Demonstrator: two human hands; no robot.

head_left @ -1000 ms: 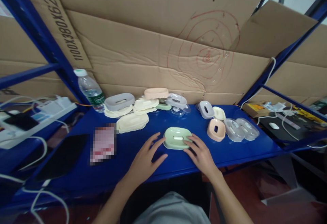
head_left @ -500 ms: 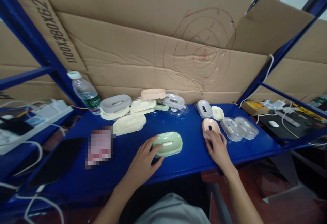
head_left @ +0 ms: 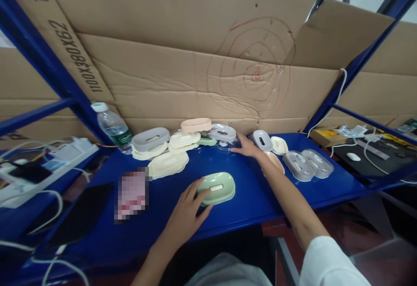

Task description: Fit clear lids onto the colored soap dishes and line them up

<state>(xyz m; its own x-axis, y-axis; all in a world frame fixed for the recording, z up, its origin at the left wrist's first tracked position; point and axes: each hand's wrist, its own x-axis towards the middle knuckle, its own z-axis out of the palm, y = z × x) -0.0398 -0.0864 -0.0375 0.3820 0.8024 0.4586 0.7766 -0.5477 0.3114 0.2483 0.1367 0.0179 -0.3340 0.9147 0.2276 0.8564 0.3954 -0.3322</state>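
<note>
My left hand (head_left: pixel 192 201) rests with its fingers apart at the left end of a green oval dish (head_left: pixel 224 192), which has a small white bar in its middle. My right hand (head_left: pixel 246 145) reaches to the back of the blue table, fingers spread, at the right side of a grey dish (head_left: pixel 222 132) with clear plastic covers (head_left: pixel 224 145) under it. Beneath my right forearm lies a peach dish (head_left: pixel 274 164), partly hidden. Just right of my right hand sits a smaller grey dish (head_left: pixel 262 140) beside a cream piece (head_left: pixel 279 145).
Cream pieces (head_left: pixel 168 164), a grey dish (head_left: pixel 150 138) and a peach dish (head_left: pixel 196 125) stand at the back left. A bottle (head_left: pixel 114 128) is beside them. Clear-covered dishes (head_left: pixel 299 165) lie at right. Cardboard (head_left: pixel 163 73) walls the back; a power strip (head_left: pixel 48 171) lies left.
My right hand has left the peach dish at the right and moved back and left to the grey dish and clear covers. My left hand stays at the green dish.
</note>
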